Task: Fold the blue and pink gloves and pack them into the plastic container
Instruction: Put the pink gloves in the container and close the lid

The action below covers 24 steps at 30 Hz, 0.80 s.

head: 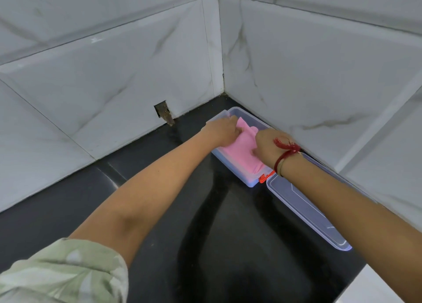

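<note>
Head view of a black counter (141, 188) in a corner of white marbled wall tiles (114, 62).

Count: one clear plastic container (230, 165), one hinged lid (306, 209), one orange clasp (264, 177), one pink glove (242, 147), two hands.

The container stands in the corner, its far end close to both walls. The lid lies open and flat on the counter at the container's near end, joined to it beside the orange clasp and running along the right wall. The pink glove lies inside the container and covers most of its floor. A bluish layer shows under the pink at the near end. Whether that is a second glove or the tint of the plastic cannot be told.

The left hand (222, 130) reaches over the container's left wall. Its fingers are curled close together and their tips close on the far left edge of the pink glove.

The right hand (267, 146) rests on the glove's right side, knuckles up. Its fingers are bent under and held together, with the tips hidden against the fabric. Whether they pinch the glove or only press it cannot be told.

A red thread (286, 153) is tied round the right wrist. A pale green patterned sleeve (61, 273) covers the left upper arm. One small dark hole (163, 111) breaks the left wall just above the counter.
</note>
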Available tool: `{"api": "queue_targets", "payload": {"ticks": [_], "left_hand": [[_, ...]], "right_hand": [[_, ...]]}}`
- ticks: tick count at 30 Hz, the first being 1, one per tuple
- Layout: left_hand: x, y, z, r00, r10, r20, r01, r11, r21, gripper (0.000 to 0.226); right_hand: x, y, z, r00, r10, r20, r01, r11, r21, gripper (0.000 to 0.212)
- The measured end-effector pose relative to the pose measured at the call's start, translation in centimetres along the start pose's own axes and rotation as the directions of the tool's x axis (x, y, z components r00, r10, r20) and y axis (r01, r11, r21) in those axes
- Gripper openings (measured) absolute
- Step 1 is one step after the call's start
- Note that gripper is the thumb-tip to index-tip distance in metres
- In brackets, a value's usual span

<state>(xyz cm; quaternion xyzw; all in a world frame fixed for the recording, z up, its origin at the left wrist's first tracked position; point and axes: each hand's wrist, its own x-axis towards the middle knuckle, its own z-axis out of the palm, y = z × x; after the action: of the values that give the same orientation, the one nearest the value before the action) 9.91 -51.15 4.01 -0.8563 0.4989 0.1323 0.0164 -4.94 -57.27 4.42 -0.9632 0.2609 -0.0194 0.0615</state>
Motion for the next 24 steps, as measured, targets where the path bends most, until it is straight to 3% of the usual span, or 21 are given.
{"api": "queue_targets", "payload": {"ticks": [2,4,7,10,13,18,24], "left_hand": [[-1.1,0.8,-0.4,0.995,-0.044,-0.093,0.044,0.999,0.002,0.070],[-2.7,1.7,-0.8,0.955,0.008,-0.296,0.018,0.996,0.084,0.077],[-4.8,3.2,-1.2,0.880,0.120,-0.459,-0.022,0.977,0.213,0.063],[-5.6,4.7,-0.7,0.934,0.105,-0.342,-0.034,0.977,0.209,0.044],[-5.4,5.2,0.4,0.991,0.036,-0.132,-0.016,0.989,0.149,0.065],[-4.5,5.1,1.8,1.000,-0.028,-0.007,0.029,0.987,0.156,0.081],[-3.6,4.3,1.8,0.995,-0.033,0.098,0.011,0.977,0.212,0.086]], "right_hand": [[-0.2,0.5,-0.4,0.994,0.000,-0.108,0.005,0.999,0.047,0.026],[-0.3,1.0,-0.8,0.970,0.052,-0.239,-0.024,0.993,0.117,0.028],[-0.3,0.9,-0.7,0.959,0.029,-0.283,0.016,0.988,0.155,0.019],[-0.3,0.3,0.1,0.989,-0.087,-0.119,0.107,0.978,0.180,0.028],[-0.4,0.1,1.0,0.996,-0.061,0.067,0.057,0.997,0.059,0.051],[-0.1,-0.3,1.1,0.986,-0.016,0.168,0.024,0.999,-0.046,0.056],[0.1,-2.3,0.8,0.965,0.061,0.254,0.034,0.935,-0.353,0.081]]}}
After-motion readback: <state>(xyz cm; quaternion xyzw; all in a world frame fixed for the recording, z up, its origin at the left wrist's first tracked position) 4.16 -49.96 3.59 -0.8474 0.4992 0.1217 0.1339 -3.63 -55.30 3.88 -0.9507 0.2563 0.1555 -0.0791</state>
